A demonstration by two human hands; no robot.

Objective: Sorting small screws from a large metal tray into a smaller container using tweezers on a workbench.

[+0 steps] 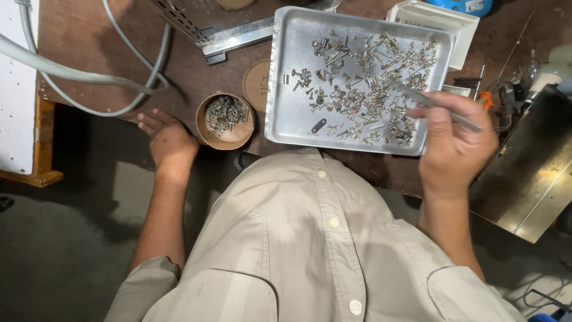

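Observation:
My right hand [454, 142] grips a pair of metal tweezers [417, 97], whose tips reach into the heap of several small screws and bolts [369, 83] lying in a shallow square metal tray [286, 89]. My left hand [168, 140] rests with fingers spread on the edge of the brown table, touching the left side of a round brown cup [225, 122] that holds several screws. The cup stands just left of the tray.
A round brown lid [257, 83] lies between cup and tray. Grey cables [89, 74] loop across the table's left. A metal chassis [220, 24] sits at the back, a white plastic box [441, 21] at the back right, a shiny metal box [530, 173] at the right.

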